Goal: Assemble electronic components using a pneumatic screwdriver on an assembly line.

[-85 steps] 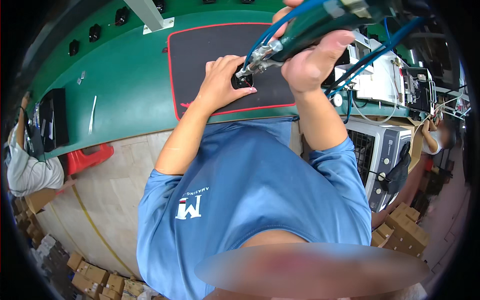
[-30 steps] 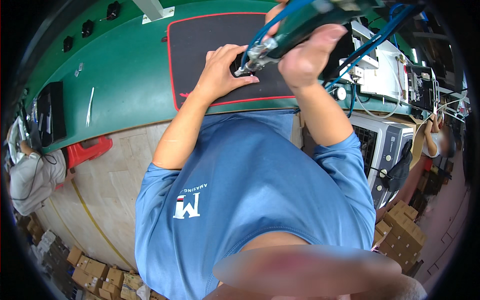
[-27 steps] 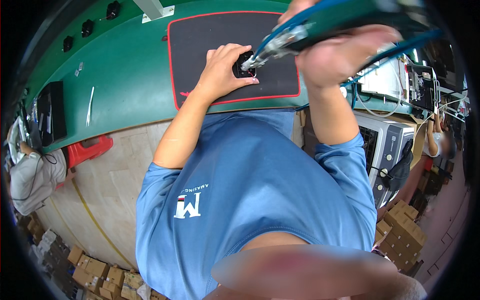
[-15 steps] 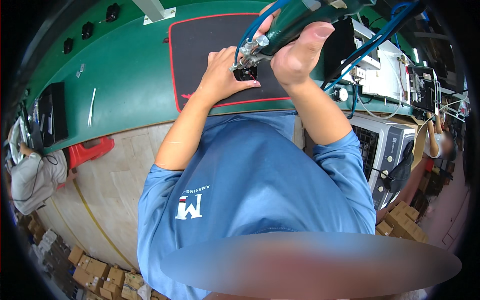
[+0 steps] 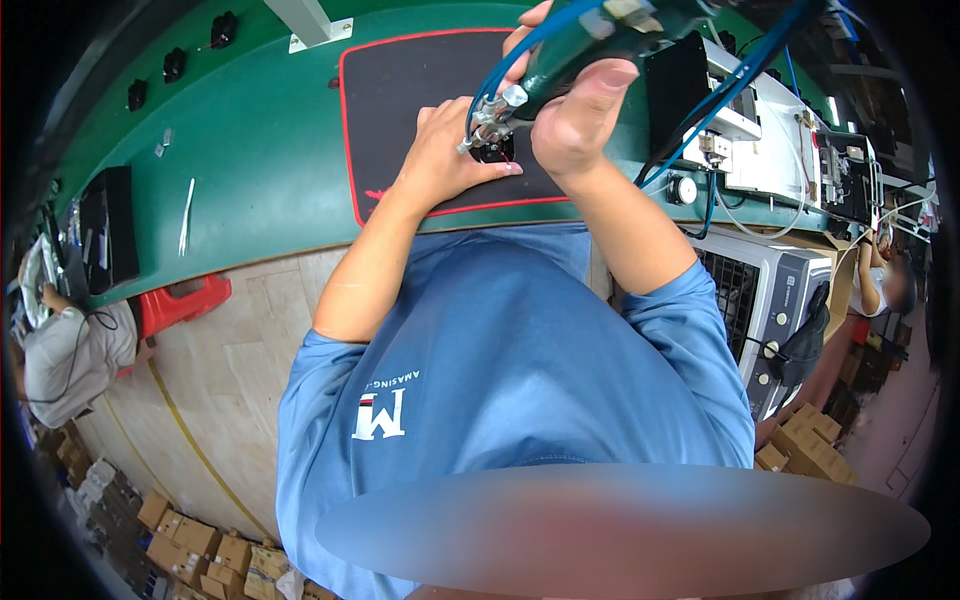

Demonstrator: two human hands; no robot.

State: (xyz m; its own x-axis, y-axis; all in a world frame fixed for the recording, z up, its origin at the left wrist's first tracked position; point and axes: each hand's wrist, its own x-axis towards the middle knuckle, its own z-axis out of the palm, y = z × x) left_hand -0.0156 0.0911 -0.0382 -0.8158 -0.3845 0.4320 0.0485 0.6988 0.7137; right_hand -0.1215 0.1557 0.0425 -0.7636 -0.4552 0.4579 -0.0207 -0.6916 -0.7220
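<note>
My right hand [image 5: 575, 120] is wrapped round a dark green powered screwdriver [image 5: 572, 58] with a silver metal nose and blue hoses. The driver slants down to the left, its nose over a small black part [image 5: 497, 152] with a thin red wire. That part lies on a black mat [image 5: 390, 110] with a red edge. My left hand [image 5: 440, 152] holds the part from the left, thumb along its near side and fingers round its far side. Whether the nose touches the part, I cannot tell; the nose and my hand hide much of it.
A green workbench [image 5: 260, 170] runs under the mat. At left lie a white strip [image 5: 186, 215] and a black tray [image 5: 107, 225]; several black parts stand along the back. White equipment [image 5: 765, 140] and a round gauge [image 5: 682, 188] sit at right. Other people work at both sides.
My right hand and the screwdriver have shifted slightly to the left, and the driver's nose has moved a little left and down over the part. My left hand has stayed in place.
</note>
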